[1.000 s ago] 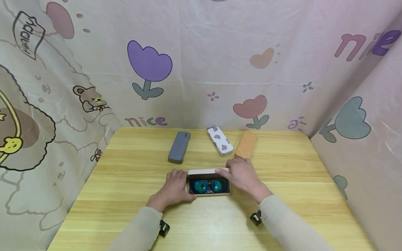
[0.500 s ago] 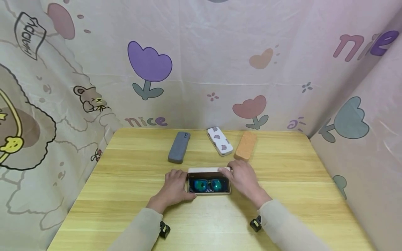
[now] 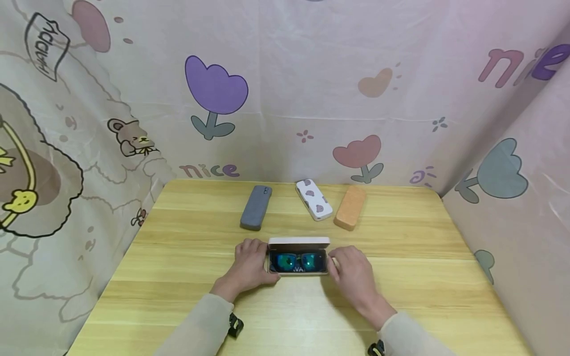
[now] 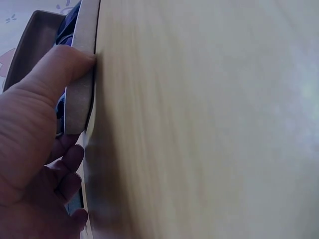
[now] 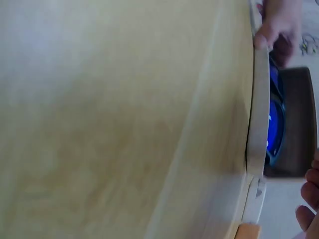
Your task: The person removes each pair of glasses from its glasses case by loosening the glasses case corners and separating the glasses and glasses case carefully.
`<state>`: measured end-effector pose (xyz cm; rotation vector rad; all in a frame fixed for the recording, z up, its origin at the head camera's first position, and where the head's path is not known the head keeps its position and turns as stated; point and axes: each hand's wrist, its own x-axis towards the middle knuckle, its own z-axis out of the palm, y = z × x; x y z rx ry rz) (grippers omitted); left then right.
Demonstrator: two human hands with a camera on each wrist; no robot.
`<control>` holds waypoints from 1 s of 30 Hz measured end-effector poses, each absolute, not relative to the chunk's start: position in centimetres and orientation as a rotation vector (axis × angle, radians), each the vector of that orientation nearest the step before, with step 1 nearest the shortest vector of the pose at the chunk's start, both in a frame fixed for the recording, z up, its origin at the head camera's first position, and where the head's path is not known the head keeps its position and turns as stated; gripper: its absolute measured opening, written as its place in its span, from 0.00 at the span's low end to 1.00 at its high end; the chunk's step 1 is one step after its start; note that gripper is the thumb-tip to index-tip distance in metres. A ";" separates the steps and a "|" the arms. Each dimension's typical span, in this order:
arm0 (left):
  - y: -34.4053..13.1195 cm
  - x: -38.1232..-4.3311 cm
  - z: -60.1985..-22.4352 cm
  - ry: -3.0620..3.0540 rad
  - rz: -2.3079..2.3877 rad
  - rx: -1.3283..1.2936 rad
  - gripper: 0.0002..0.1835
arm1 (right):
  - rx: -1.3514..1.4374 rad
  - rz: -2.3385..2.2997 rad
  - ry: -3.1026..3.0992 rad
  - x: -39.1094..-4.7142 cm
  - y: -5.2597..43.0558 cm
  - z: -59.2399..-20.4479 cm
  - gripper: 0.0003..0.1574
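Observation:
An eyeglass case [image 3: 299, 243] with a pale lid stands on the table with its lid raised. Inside lie sunglasses [image 3: 286, 262] with mirrored blue-green lenses. My left hand [image 3: 248, 264] grips the case's left end; in the left wrist view its thumb [image 4: 67, 62] presses the front wall while the other fingers go around the end. My right hand [image 3: 355, 278] is at the right end, fingers loosely bent and holding nothing. Its fingertips [image 5: 310, 194] show near the lid in the right wrist view; whether they touch the case I cannot tell.
Behind the case, a grey case [image 3: 256, 207], a white patterned case [image 3: 314, 199] and an orange case [image 3: 350, 207] lie on the wooden table [image 3: 187, 227]. A printed cloth [image 3: 285, 89] hangs along the table's back and sides.
My right hand has let go of the lid's right corner and come down and toward me, beside the case's right end. The lid stays up. My left hand keeps its grip.

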<state>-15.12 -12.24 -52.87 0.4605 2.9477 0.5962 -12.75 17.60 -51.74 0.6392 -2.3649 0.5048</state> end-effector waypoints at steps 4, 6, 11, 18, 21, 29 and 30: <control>-12.2 -15.2 -52.9 2.948 0.588 0.458 0.51 | 0.791 0.445 -2.311 -12.9 16.4 -51.9 0.06; -12.2 -15.2 -52.8 2.948 0.592 0.459 0.51 | 0.834 0.420 -2.315 -13.2 15.6 -51.8 0.07; -12.2 -15.3 -52.8 2.952 0.600 0.469 0.51 | 0.880 0.302 -2.355 -13.7 13.8 -51.9 0.14; -12.2 -15.3 -52.8 2.952 0.608 0.476 0.47 | 0.878 0.209 -2.443 -14.0 12.2 -52.2 0.15; -12.2 -15.4 -52.9 2.958 0.614 0.478 0.47 | 0.862 0.186 -2.459 -14.0 11.8 -52.3 0.12; -12.3 -15.4 -53.1 2.962 0.621 0.481 0.49 | 0.795 0.123 -2.473 -13.8 11.2 -52.4 0.10; -12.3 -15.4 -53.1 2.965 0.623 0.482 0.49 | 0.784 0.114 -2.479 -13.7 11.1 -52.5 0.10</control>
